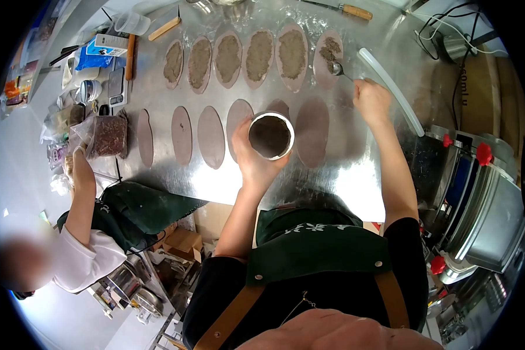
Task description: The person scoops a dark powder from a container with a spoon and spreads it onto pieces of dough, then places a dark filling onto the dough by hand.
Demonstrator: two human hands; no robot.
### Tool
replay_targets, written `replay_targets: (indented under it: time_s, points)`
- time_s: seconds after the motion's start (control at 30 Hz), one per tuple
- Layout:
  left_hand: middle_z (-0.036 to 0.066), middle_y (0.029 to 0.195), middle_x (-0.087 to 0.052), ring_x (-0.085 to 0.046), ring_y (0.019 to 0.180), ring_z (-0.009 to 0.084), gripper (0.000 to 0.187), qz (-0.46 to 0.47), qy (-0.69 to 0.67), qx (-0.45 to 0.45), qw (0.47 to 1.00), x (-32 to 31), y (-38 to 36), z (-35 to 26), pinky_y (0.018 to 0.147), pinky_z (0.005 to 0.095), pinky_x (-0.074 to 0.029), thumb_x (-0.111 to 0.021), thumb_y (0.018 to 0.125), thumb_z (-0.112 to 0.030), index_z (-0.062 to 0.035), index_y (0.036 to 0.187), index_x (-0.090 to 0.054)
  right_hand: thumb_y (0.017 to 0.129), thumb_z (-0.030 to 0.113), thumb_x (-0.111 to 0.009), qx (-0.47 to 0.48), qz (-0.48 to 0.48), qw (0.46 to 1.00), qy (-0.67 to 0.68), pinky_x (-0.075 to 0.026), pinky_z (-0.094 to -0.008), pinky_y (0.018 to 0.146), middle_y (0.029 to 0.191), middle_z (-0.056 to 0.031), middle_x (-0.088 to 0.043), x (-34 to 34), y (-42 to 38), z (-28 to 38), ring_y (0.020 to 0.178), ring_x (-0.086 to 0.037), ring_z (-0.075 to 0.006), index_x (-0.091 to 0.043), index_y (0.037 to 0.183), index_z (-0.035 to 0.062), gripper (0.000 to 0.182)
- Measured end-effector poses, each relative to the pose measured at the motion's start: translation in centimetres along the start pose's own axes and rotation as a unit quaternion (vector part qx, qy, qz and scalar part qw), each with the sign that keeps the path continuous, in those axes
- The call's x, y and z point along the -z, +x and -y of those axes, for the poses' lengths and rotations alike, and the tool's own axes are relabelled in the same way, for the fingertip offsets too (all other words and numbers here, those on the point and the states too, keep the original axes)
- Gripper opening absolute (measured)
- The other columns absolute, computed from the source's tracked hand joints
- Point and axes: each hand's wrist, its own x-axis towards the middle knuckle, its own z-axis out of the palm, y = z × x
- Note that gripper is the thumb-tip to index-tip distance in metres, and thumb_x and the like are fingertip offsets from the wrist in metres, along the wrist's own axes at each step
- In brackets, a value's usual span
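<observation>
My left hand (255, 163) is wrapped round a white-rimmed round container (271, 136) with brownish contents, held over the lower row of flat oval dough pieces (210, 137). My right hand (371, 100) grips a small metal spoon (338, 69), its bowl over the rightmost oval of the upper row (331, 73). Crumbly brown filling (331, 49) lies on part of that oval. The other upper ovals (258, 55) carry a wide layer of greyish-brown filling. The lower ovals look bare, apart from a small dark mark on one; the container partly hides some of them.
At the left a co-worker's hand (79, 153) touches a bag of reddish-brown bits (109, 136). A white tube (391, 91) lies to the right of my right hand. A metal machine with red knobs (491, 216) stands at the right. A wooden-handled tool (356, 11) lies at the back.
</observation>
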Motion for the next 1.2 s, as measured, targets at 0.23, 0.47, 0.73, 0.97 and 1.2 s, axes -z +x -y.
replay_targets:
  time_s: [0.23,0.47,0.73,0.97,1.2]
  points:
    - [0.023,0.128,-0.048,-0.053,0.119,0.0355,0.093,0.025,-0.014,0.016,0.999,0.4,-0.2,-0.8,0.098,0.0433,-0.045,-0.091,0.056,-0.016,-0.0016,0.13,-0.038,0.076,0.009,-0.063,0.029,-0.033,0.999,-0.014,-0.053,-0.0418,0.058,0.075,-0.0105,-0.065,-0.4,0.3,-0.1,0.065,-0.066,-0.0316,-0.068,0.074,0.0078,0.006]
    - [0.022,0.127,-0.048,-0.052,0.119,0.0365,0.093,0.041,-0.002,0.02,0.999,0.5,-0.4,-0.9,0.099,0.0441,-0.045,-0.09,0.055,-0.014,-0.002,0.131,-0.038,0.075,0.008,-0.064,0.037,-0.037,0.998,-0.017,-0.053,-0.0412,0.058,0.073,-0.0099,-0.064,-0.3,0.3,-0.1,0.065,-0.066,-0.0308,-0.067,0.073,0.0073,0.004]
    - [0.022,0.129,-0.047,-0.052,0.12,0.0374,0.095,0.048,0.007,0.025,0.999,0.7,-0.5,-1.2,0.099,0.044,-0.045,-0.091,0.055,-0.014,-0.002,0.132,-0.037,0.075,0.008,-0.064,0.04,-0.048,0.997,-0.035,-0.054,-0.041,0.058,0.074,-0.0092,-0.065,-0.4,0.6,-0.6,0.066,-0.067,-0.0306,-0.068,0.074,0.0084,0.004]
    - [0.023,0.131,-0.046,-0.052,0.12,0.037,0.097,0.048,0.001,0.035,0.998,0.9,-0.9,-1.2,0.099,0.0438,-0.045,-0.091,0.054,-0.015,-0.0019,0.133,-0.036,0.078,0.011,-0.063,0.016,-0.098,0.995,-0.01,-0.053,-0.0424,0.056,0.075,-0.0079,-0.066,-0.8,0.9,-2.1,0.063,-0.066,-0.0295,-0.069,0.078,0.0106,0.005]
    - [0.022,0.131,-0.046,-0.053,0.119,0.0357,0.097,0.06,-0.007,0.047,0.997,1.1,-1.8,-1.0,0.099,0.0427,-0.045,-0.092,0.054,-0.014,-0.0016,0.133,-0.036,0.071,0.007,-0.063,0.061,-0.071,0.995,-0.047,-0.052,-0.039,0.053,0.071,-0.0083,-0.063,-0.5,-0.1,-0.5,0.064,-0.066,-0.0274,-0.066,0.076,0.0077,0.006]
